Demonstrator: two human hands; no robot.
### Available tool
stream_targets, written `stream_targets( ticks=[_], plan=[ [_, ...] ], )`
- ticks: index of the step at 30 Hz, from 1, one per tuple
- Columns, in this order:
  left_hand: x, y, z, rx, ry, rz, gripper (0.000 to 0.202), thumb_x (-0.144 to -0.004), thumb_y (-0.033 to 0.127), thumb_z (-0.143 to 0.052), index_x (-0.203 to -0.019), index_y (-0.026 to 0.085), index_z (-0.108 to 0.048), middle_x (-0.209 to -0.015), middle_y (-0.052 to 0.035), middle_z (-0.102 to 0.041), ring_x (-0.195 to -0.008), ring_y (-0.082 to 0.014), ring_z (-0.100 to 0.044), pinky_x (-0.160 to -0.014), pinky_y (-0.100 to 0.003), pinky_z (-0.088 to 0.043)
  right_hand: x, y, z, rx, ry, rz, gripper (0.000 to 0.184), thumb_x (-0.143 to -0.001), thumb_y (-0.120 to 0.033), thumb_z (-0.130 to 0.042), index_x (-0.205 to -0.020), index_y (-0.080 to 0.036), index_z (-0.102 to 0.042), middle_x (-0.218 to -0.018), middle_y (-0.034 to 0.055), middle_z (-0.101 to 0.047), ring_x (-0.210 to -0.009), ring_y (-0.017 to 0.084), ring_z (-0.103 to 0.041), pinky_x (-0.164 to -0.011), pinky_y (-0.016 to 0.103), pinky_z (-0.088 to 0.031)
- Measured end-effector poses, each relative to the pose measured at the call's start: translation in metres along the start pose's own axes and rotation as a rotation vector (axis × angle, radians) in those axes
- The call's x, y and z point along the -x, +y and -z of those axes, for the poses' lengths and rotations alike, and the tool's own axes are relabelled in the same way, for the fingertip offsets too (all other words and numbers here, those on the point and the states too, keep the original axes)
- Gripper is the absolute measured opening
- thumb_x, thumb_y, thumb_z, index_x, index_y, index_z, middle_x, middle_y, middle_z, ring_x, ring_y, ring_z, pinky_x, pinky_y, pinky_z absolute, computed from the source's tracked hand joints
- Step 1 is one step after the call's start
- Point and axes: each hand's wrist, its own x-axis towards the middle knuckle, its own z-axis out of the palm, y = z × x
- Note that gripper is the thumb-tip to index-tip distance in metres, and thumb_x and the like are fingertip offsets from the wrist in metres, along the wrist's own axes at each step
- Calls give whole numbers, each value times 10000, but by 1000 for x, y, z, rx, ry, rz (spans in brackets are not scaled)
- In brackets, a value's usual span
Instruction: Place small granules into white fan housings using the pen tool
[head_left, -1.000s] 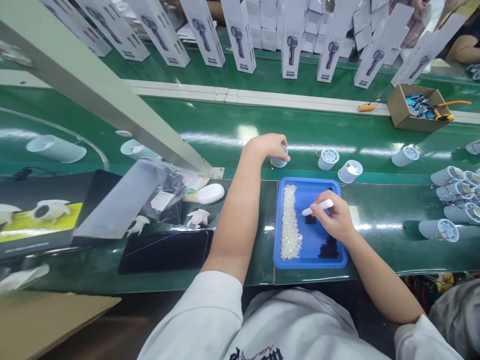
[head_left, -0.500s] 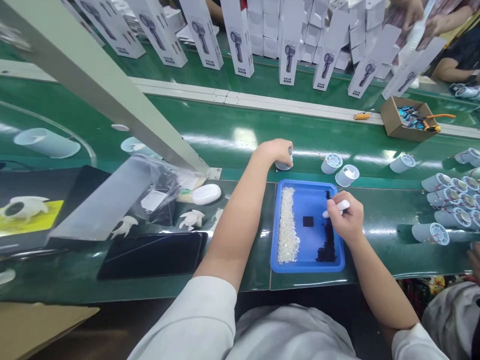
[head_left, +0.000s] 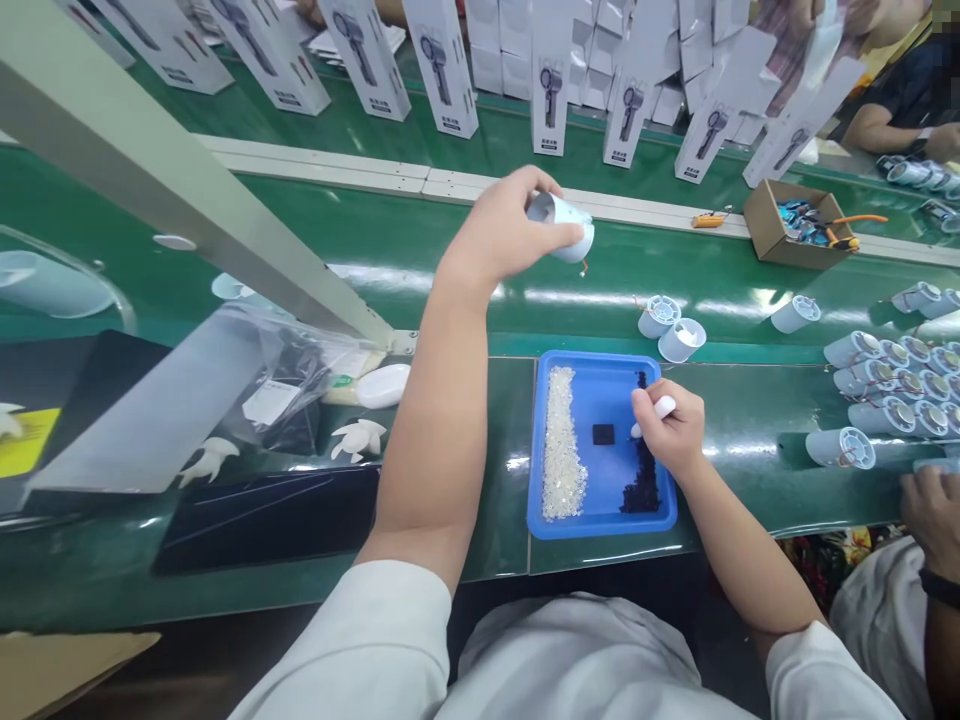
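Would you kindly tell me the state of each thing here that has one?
Held cylinder: tilted, open end showing
Left hand: closed around that cylinder
White tool: gripped, tilted
Right hand: closed on that tool
Blue tray: lying flat, partly filled
Pale granules: heaped along tray's left
Black pieces: strewn along tray's right
Black square: lying flat between them
Cardboard box: open, loosely filled

A hollow pale-blue cylinder (head_left: 571, 214) tilts above the green surface (head_left: 360, 225); a white tool (head_left: 664, 407) slants over the blue tray (head_left: 600, 529).
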Motion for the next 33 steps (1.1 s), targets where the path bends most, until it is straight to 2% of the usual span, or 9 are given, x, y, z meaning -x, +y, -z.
stream_targets(
  ticks=[4,7,11,18,24,27,33],
  plan=[
    [1,2,-1,317,85,-48,322,-800,325,-649,-1080,210,-539,-1100,-58,-598,-993,-173,-603,-802,-287,-551,-1,0,2,-28,55,27,340,-845,-285,-555,-548,-230,-397,-479,-29,-474,-439,105,-427,-464,274,-361],
    [1,3,0,421,95,-44,286,-810,259,-651,-1056,170,-536,-1042,-73,-580,-964,-163,-608,-757,-279,-553,-2,0,2,-22,58,8,336,-847,-297,-554,-554,-231,-403,-479,-28,-478,-440,108,-426,-465,277,-361],
    [0,5,0,464,131,-15,211,-822,255,-634,-991,208,-518,-1033,-42,-575,-1006,-157,-622,-771,-264,-560,-2,1,2,-3,40,10,349,-852,-323,-560,-551,-232,-406,-476,-28,-467,-438,112,-420,-465,285,-358],
    [1,9,-2,477,180,36,186,-827,339,-616,-968,282,-509,-1142,-2,-603,-1085,-171,-610,-857,-297,-569,-3,-1,2,-21,147,45,353,-877,-345,-556,-571,-232,-422,-517,-15,-517,-459,119,-448,-464,292,-372],
    [0,13,-6,528,235,12,186,-839,295,-593,-961,243,-463,-1139,-19,-602,-1017,-121,-630,-766,-216,-580,-3,-2,1,-21,77,61,311,-874,-307,-578,-596,-229,-463,-553,-12,-540,-505,129,-491,-507,293,-412],
    [-2,14,-9,564,247,-21,195,-828,306,-606,-948,248,-464,-1121,-13,-609,-996,-116,-641,-762,-214,-592,-2,-2,0,-15,53,62,302,-862,-297,-594,-597,-229,-467,-557,-13,-542,-511,130,-497,-516,294,-415],
    [-2,16,-12,554,248,13,148,-864,270,-583,-955,235,-472,-1100,-5,-614,-979,-110,-634,-739,-201,-579,-3,-4,0,-15,0,80,282,-841,-233,-616,-592,-220,-483,-562,-19,-546,-508,118,-505,-517,278,-413]
  ],
)
